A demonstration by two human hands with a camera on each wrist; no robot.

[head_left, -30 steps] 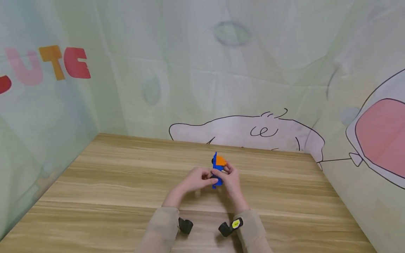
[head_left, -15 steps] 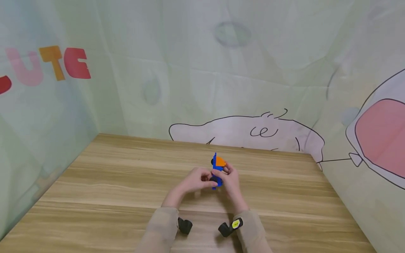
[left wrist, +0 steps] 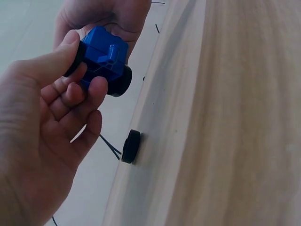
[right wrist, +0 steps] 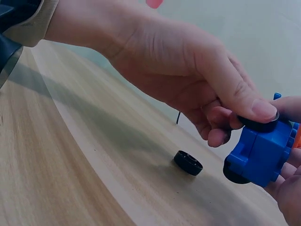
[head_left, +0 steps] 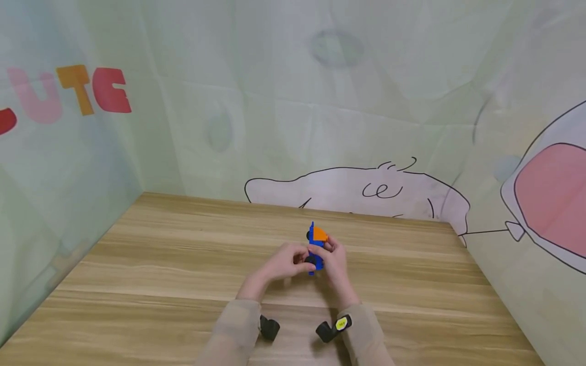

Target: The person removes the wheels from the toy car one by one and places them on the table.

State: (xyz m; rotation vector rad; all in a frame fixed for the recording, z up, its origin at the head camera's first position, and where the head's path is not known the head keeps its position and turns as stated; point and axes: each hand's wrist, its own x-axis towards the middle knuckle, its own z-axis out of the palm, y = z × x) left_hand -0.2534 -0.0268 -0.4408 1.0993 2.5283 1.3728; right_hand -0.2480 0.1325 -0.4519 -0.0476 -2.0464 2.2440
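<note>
A small toy truck (head_left: 316, 248) with a blue body and an orange front part (head_left: 319, 234) is held above the table between both hands. My right hand (head_left: 336, 260) grips its body from the right, fingers near the orange part. From the left, my left hand (head_left: 284, 262) pinches a black wheel (right wrist: 259, 124) at the truck's near end, its thumb flat on the wheel's face. On the opposite side sits another black wheel (left wrist: 120, 81). Whether the pinched wheel is fully seated cannot be seen. Below the hands, a loose black wheel (left wrist: 131, 147) lies on the table.
The wood-grain table (head_left: 183, 254) extends around the hands on all sides. Fabric walls with cartoon prints (head_left: 357, 188) and coloured letters (head_left: 78, 89) rise along its back and sides. Each forearm wears a black wrist camera (head_left: 269, 328) at the sleeve.
Both hands stay nearly in place with the truck. My left thumb has slid slightly lower, so more of the black wheel shows in the head view.
</note>
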